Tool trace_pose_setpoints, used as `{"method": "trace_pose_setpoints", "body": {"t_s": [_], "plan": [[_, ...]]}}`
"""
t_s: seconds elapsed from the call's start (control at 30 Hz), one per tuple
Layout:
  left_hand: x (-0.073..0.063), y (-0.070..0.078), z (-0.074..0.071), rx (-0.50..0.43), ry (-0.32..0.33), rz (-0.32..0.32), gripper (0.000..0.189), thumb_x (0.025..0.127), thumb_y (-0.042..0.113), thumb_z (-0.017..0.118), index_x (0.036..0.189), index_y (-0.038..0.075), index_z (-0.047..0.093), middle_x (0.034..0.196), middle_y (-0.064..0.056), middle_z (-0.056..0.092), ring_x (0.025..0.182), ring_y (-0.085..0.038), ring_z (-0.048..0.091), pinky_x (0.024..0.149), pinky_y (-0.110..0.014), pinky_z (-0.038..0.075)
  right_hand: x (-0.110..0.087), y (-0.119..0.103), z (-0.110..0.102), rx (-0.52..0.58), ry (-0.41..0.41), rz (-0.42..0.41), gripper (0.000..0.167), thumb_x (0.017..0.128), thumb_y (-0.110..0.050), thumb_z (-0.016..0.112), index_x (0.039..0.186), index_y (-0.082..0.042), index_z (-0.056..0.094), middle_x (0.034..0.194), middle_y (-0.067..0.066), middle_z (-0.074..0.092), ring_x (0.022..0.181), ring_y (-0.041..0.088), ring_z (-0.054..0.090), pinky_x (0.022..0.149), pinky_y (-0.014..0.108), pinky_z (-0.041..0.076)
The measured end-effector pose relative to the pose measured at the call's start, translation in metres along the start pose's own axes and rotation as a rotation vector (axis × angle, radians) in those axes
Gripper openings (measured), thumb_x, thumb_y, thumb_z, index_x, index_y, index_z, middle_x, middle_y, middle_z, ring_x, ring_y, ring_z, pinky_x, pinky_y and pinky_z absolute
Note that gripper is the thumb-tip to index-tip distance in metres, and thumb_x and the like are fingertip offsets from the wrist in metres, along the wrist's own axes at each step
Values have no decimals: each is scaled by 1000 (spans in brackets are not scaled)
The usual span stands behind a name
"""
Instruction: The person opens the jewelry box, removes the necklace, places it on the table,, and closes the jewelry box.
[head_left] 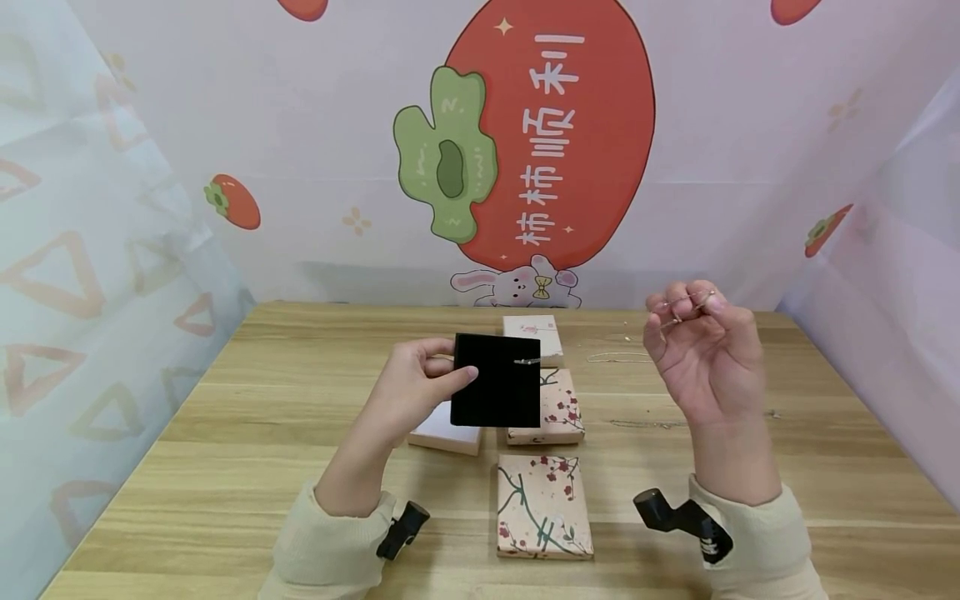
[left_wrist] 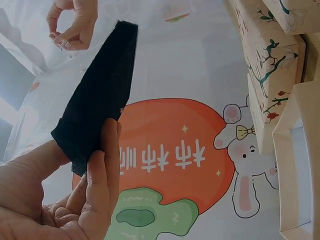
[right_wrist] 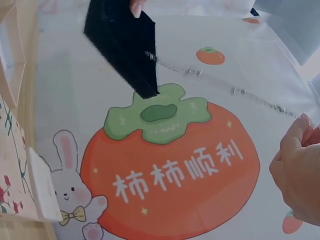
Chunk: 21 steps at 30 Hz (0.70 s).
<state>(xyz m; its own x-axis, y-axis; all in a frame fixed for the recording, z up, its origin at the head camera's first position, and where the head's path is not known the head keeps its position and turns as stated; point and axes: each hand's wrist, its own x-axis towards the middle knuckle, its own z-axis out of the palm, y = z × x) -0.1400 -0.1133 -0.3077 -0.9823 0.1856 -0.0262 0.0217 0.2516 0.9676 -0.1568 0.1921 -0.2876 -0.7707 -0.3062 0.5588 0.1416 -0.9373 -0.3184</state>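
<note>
My left hand (head_left: 416, 375) pinches a square black foam pad (head_left: 495, 396) by its left edge, thumb across its face. A thin silver chain (right_wrist: 237, 91) is caught at the pad's right edge and stretches across to my right hand (head_left: 708, 367) in the right wrist view. Raised at the right with the palm showing, my right hand pinches the chain between thumb and fingertips. The left wrist view shows the pad (left_wrist: 102, 95) tilted above the curled fingers. In the head view the middle of the chain hardly shows.
A floral box (head_left: 545, 508) lies at the front, another floral box (head_left: 564, 408) behind it, and a pale box (head_left: 531, 329) at the back. Under my left hand stands an open box part (head_left: 446, 437). Fine chains (head_left: 648, 425) lie on the wooden table (head_left: 262, 433) at the right.
</note>
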Motion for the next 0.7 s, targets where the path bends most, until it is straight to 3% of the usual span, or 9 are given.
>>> {"method": "trace_pose_setpoints", "body": {"t_s": [0.7], "plan": [[2, -1, -2, 79, 15, -37, 26, 91, 10, 70, 115, 3, 68, 98, -12, 77, 96, -16, 67, 86, -32, 51, -1, -12, 1, 64, 42, -33, 36, 103, -5, 28, 91, 11, 59, 93, 23, 62, 97, 36, 59, 91, 45, 57]]}}
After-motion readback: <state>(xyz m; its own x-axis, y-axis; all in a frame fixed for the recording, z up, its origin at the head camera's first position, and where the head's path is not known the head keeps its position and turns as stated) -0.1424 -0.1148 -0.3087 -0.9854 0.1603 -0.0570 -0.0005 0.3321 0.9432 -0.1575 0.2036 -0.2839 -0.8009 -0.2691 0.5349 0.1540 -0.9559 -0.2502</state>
